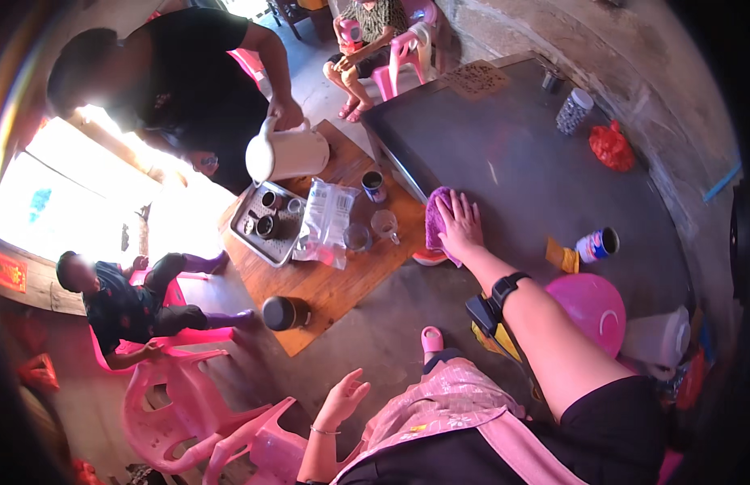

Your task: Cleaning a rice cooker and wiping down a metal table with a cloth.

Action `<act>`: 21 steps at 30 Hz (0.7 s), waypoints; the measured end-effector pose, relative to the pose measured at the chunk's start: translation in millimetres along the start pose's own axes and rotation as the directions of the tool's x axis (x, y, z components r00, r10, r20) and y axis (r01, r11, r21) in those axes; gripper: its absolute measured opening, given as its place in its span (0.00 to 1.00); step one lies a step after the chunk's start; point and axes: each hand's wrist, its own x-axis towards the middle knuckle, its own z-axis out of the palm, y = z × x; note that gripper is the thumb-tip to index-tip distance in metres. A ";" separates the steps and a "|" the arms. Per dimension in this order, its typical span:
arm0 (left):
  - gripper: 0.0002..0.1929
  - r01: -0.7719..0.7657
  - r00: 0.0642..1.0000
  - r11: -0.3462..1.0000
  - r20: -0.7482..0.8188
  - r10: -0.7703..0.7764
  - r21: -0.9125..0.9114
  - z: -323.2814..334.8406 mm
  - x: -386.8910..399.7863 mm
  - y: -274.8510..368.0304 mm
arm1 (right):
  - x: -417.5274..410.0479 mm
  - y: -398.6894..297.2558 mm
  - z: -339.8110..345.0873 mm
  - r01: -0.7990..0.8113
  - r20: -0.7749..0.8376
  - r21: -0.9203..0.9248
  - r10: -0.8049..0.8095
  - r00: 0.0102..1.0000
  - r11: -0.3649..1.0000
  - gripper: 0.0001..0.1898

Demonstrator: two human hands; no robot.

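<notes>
My right hand (460, 225) lies spread over a purple cloth (435, 219), pressing it at the near left edge of a dark-topped table (502, 151). The cloth hangs partly past that edge. Below it, a red and white item (429, 258) is mostly hidden. My left hand (344, 397) hangs in the air in front of my pink apron (435, 394), empty, with its fingers loosely apart. An open blue and white can (597, 245) lies tilted on the dark table, touching or close beside a yellow packet (562, 256).
A person holds a white kettle (290, 154) over a wooden table (326, 291) with a metal tea tray (272, 242), a plastic bag (326, 221), glass cups (385, 225) and a black canister (284, 313). Two others sit nearby. Pink chairs (181, 412) stand left; a pink basin (593, 312) is right.
</notes>
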 end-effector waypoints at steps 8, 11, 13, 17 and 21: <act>0.24 0.047 0.999 0.998 0.009 -0.047 0.031 7.2 44.1 36.8 | 112.4 -21.3 0.0 0.115 0.088 0.010 -0.115 0.989 0.993 0.38; 0.22 -0.065 0.997 0.987 0.052 0.058 0.145 6.2 67.3 40.4 | 91.8 -7.8 10.5 0.252 0.025 0.017 -0.253 0.967 0.968 0.35; 0.22 -0.070 0.993 0.993 0.100 0.061 0.095 4.6 86.1 52.8 | 51.7 4.9 -3.6 0.278 0.032 0.014 -0.278 0.960 0.961 0.34; 0.22 -0.163 0.967 0.982 0.212 0.139 0.099 -4.4 133.7 81.3 | -40.5 27.9 -30.6 0.266 0.159 0.048 -0.270 0.950 0.963 0.35; 0.23 -0.146 0.951 0.984 0.288 0.111 0.103 -19.4 179.0 119.1 | -105.9 37.9 -41.7 0.169 0.257 0.050 -0.177 0.950 0.984 0.33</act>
